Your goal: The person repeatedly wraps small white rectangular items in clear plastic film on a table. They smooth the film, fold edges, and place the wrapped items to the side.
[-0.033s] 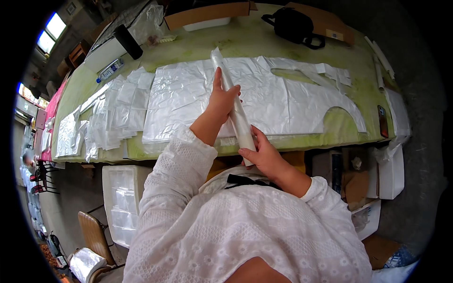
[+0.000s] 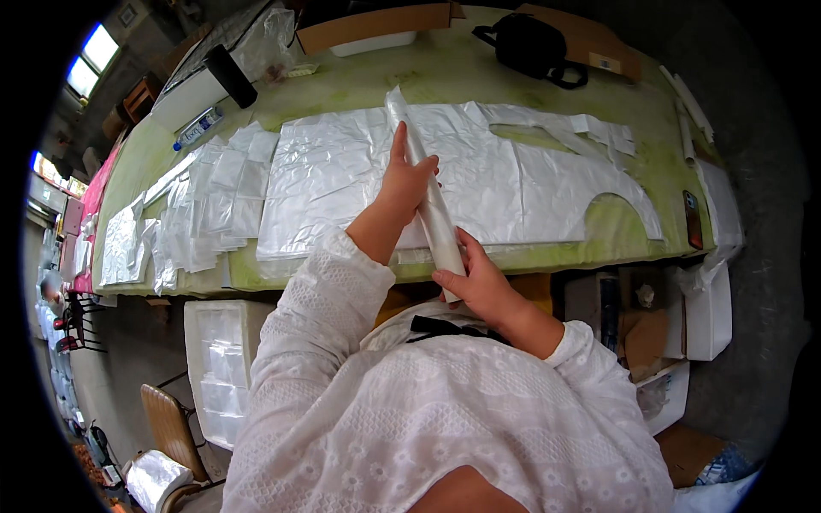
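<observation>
A long, narrow roll of thin white plastic film [image 2: 437, 224] slants across in front of me, held over the table's near edge. My left hand [image 2: 402, 186] is closed around its upper half, the index finger stretched along it. Lower down, my right hand [image 2: 481, 279] grips the near end between thumb and fingers. Beneath the roll, flat white plastic aprons [image 2: 342, 179] lie spread on the table, with curved cutouts and straps at the right. How many layers they have I cannot tell.
Folded plastic pieces [image 2: 229, 188] overlap at the left of the green-covered table [image 2: 445, 64]. Behind them are a water bottle [image 2: 198, 128] and a black cylinder [image 2: 231, 77]. A black bag [image 2: 530, 51] sits far right, a phone [image 2: 693, 218] near the right edge. A white bin [image 2: 224, 368] stands below left.
</observation>
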Tool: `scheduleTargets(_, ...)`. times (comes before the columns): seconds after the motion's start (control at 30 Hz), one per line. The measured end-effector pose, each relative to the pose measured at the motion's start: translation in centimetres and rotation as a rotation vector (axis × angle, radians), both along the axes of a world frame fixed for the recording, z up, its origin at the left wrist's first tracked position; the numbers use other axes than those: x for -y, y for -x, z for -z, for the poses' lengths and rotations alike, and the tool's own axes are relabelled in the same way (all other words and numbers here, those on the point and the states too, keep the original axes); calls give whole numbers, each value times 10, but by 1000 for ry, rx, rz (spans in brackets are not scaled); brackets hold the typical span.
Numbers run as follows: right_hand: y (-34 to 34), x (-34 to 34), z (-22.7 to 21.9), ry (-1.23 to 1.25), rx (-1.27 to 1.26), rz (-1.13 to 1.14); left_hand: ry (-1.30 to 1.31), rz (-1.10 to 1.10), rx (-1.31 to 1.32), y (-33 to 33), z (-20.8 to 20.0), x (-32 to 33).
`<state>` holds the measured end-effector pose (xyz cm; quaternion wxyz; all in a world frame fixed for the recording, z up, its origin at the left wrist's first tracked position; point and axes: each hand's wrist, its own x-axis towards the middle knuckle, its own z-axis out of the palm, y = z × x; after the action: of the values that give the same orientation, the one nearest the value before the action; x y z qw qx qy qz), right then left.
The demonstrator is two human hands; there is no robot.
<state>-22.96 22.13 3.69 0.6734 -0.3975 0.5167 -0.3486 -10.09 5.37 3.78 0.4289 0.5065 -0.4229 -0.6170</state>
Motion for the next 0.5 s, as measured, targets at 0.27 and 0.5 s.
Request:
scheduleTargets(0.27,23,-20,8,217,-297,-19,-12,-110,-167,-3,8,44)
scheduleTargets(0.5,114,-87,5,216,-357,-247,-152,-159,-443,-48,34,92)
